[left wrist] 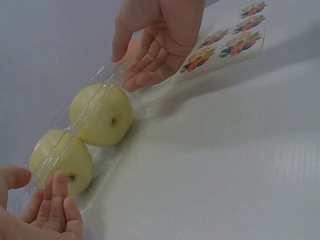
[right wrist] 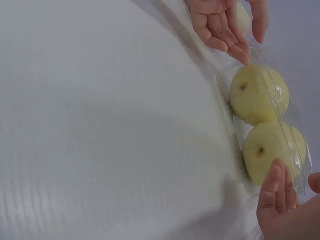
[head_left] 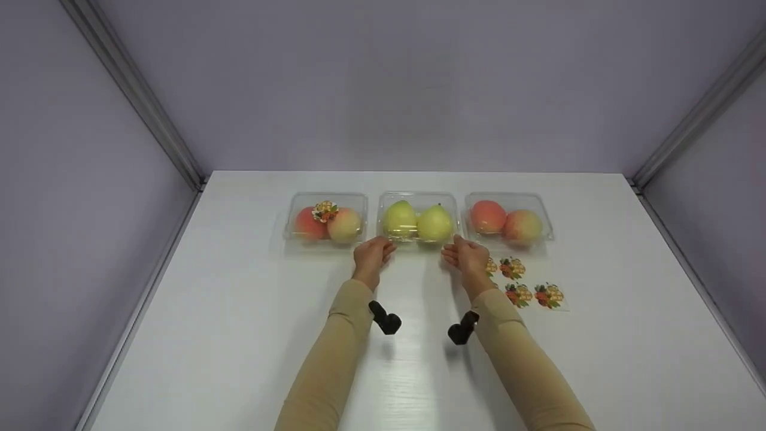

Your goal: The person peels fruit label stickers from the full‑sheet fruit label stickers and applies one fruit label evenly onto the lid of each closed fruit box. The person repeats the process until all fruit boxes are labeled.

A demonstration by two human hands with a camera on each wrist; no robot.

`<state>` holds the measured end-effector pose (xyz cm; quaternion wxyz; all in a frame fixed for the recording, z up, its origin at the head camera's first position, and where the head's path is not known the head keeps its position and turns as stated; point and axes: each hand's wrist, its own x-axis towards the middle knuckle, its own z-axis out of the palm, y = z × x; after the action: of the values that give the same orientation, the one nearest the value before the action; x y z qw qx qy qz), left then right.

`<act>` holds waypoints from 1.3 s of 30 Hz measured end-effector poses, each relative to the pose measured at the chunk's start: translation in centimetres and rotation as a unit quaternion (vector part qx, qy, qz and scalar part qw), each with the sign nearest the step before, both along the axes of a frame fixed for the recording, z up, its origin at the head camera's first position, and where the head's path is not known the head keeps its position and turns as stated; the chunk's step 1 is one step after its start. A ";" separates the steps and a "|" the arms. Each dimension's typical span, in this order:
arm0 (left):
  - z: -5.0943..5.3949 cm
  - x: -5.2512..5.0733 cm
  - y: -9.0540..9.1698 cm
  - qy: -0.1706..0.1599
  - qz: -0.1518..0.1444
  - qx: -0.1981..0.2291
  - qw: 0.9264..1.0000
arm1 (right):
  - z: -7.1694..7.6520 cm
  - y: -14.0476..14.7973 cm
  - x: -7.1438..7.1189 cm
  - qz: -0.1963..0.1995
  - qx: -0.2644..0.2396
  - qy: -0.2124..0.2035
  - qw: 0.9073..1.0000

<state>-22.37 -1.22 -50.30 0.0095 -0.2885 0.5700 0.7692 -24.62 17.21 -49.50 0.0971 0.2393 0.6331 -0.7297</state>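
Note:
A clear plastic clamshell box (head_left: 418, 197) with two yellow-green pears (head_left: 435, 224) stands in the middle of the row; its lid lies over the fruit. At its front left corner is my left hand (head_left: 372, 258), the thumb apart from the loosely bent fingers (left wrist: 59, 200). My right hand (head_left: 470, 261) is at the front right corner in the same way, its thumb and fingers (right wrist: 280, 187) spread apart. Both hands are close to the box edge; whether the fingertips touch the plastic I cannot tell.
To the left, another clear box (head_left: 299, 202) holds two peaches, with a fruit sticker (head_left: 325, 211) on its lid. A third box (head_left: 538, 203) with two peaches stands at right. A sheet of fruit stickers (head_left: 518, 295) lies beside my right wrist, partly hidden. Walls bound the white table (head_left: 239, 359).

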 end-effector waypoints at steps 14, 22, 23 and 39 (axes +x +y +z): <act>-0.3 0.1 0.1 0.009 0.015 0.008 1.000 | 0.0 0.4 0.0 0.007 -0.041 -0.019 0.999; -0.6 0.4 0.1 0.017 0.004 -0.002 1.000 | -0.1 0.6 0.3 0.008 -0.046 -0.028 0.999; -0.6 0.5 0.1 0.015 0.001 -0.004 1.000 | -0.1 0.6 0.4 0.010 -0.045 -0.027 0.999; -0.6 1.9 -0.8 0.005 -0.040 -0.034 0.999 | -0.7 0.7 1.7 0.018 -0.056 -0.014 0.998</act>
<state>-20.42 -1.98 -50.94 0.0274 -0.2615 0.6066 0.7503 -22.93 17.87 -50.21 0.1325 0.2320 0.5942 -0.7587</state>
